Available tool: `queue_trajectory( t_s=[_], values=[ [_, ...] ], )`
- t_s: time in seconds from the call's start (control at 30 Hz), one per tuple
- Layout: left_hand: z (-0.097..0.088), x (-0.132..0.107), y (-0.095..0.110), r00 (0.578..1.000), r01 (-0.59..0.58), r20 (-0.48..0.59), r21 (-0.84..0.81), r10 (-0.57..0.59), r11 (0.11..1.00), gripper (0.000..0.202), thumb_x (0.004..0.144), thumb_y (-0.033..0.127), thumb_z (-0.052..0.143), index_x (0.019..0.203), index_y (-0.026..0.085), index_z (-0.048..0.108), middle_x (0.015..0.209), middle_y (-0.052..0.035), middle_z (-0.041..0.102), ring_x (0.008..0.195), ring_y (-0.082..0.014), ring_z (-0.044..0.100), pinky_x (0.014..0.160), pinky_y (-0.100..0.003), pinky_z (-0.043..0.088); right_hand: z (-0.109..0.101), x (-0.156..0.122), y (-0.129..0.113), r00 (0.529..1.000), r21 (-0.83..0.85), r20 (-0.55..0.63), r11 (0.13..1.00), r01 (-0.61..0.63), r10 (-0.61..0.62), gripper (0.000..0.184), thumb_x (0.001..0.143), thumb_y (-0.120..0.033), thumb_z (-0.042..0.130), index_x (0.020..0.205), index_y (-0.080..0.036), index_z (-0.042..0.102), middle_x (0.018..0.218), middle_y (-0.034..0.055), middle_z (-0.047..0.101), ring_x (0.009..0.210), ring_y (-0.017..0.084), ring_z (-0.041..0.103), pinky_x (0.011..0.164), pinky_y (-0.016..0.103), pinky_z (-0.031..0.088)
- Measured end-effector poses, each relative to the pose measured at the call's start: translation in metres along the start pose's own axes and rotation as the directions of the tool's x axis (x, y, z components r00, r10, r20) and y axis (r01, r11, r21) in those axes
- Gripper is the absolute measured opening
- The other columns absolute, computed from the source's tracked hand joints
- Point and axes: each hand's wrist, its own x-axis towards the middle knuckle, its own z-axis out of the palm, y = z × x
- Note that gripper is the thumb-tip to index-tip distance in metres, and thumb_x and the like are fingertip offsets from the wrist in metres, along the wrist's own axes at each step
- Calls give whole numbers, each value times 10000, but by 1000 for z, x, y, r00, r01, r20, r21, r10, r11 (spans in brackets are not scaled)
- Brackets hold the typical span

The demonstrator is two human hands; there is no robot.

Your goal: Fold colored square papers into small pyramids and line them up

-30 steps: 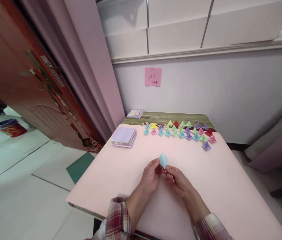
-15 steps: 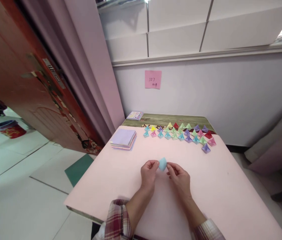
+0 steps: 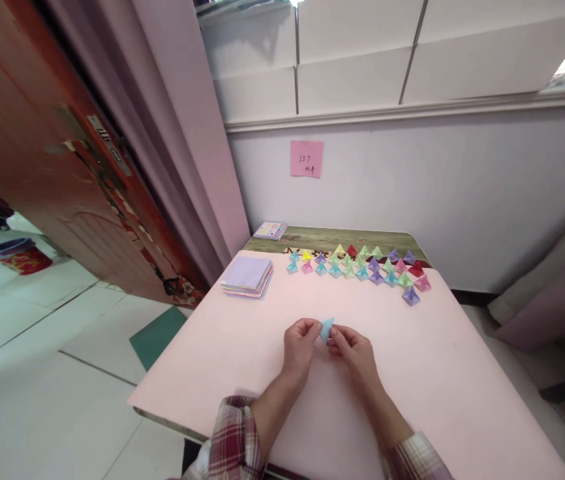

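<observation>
A small piece of folded light-blue paper (image 3: 327, 328) is held above the pink tabletop (image 3: 242, 340). My left hand (image 3: 301, 343) pinches its left edge between thumb and fingers. On the other side, my right hand (image 3: 355, 348) grips the right edge, with the thumb in front. The fingers cover part of the paper, so its exact folds do not show. Beyond my hands, several small folded paper shapes (image 3: 362, 274) in blue, green, purple, pink, red and yellow stand in rows.
A stack of coloured paper sheets (image 3: 247, 275) lies at the table's left. Behind it rests a small printed packet (image 3: 271, 231). A pink note (image 3: 307, 159) is stuck to the wall. Left of the table are a red door (image 3: 127, 233) and a bucket (image 3: 17, 256).
The blue paper looks narrower and more pointed now. My right hand has moved slightly left, closer to my left hand. The rows of folded shapes stay put.
</observation>
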Motion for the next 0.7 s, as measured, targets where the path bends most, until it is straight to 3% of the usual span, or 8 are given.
queue_trajectory(
  t_s=[0.23, 0.43, 0.5, 0.57, 0.63, 0.7],
  values=[
    [-2, 2, 8, 985, 36, 163, 141, -60, 989, 128, 673, 272, 695, 640, 151, 670, 603, -5, 615, 593, -129, 520, 602, -243, 398, -6, 4, 3, 998, 37, 35, 998, -48, 47, 332, 675, -499, 754, 775, -184, 726, 678, 18, 697, 626, 156, 623, 580, 246, 502],
    [-3, 6, 20, 944, -140, 330, 350, 18, 926, 75, 689, 212, 638, 636, 168, 667, 582, 5, 587, 573, -131, 501, 553, -236, 369, -13, 6, 0, 987, 37, 107, 992, -122, 118, 392, 610, -495, 799, 798, -165, 699, 675, 40, 704, 633, 168, 639, 564, 246, 491],
    [-2, 5, 19, 945, -178, 318, 313, 73, 933, 82, 701, 216, 642, 752, 184, 697, 638, 5, 605, 601, -132, 515, 576, -234, 386, -14, 7, 2, 988, 65, 94, 990, -126, 119, 387, 604, -484, 806, 782, -164, 684, 685, 40, 704, 629, 165, 637, 566, 246, 493],
    [-1, 5, 13, 962, -162, 255, 227, 102, 960, 260, 679, 234, 695, 938, 204, 692, 774, -10, 641, 658, -132, 541, 608, -230, 411, -13, 9, 5, 994, 111, 48, 989, -100, 95, 376, 607, -473, 810, 772, -168, 665, 687, 31, 696, 625, 162, 634, 586, 255, 503],
    [-1, 4, 5, 969, -99, 241, 153, 60, 983, 388, 644, 259, 753, 1018, 200, 668, 885, -39, 657, 689, -132, 562, 621, -230, 430, -12, 11, 7, 999, 166, 14, 985, -53, 51, 363, 626, -469, 802, 777, -178, 648, 709, 22, 689, 638, 158, 632, 624, 267, 513],
    [-3, 5, -2, 943, -4, 330, 125, -38, 992, 317, 679, 331, 745, 939, 164, 679, 796, -47, 661, 600, -119, 549, 562, -228, 420, -10, 12, 7, 1000, 190, 12, 982, -17, 15, 356, 650, -477, 786, 793, -186, 640, 737, 23, 684, 669, 164, 632, 652, 279, 518]
  ],
)
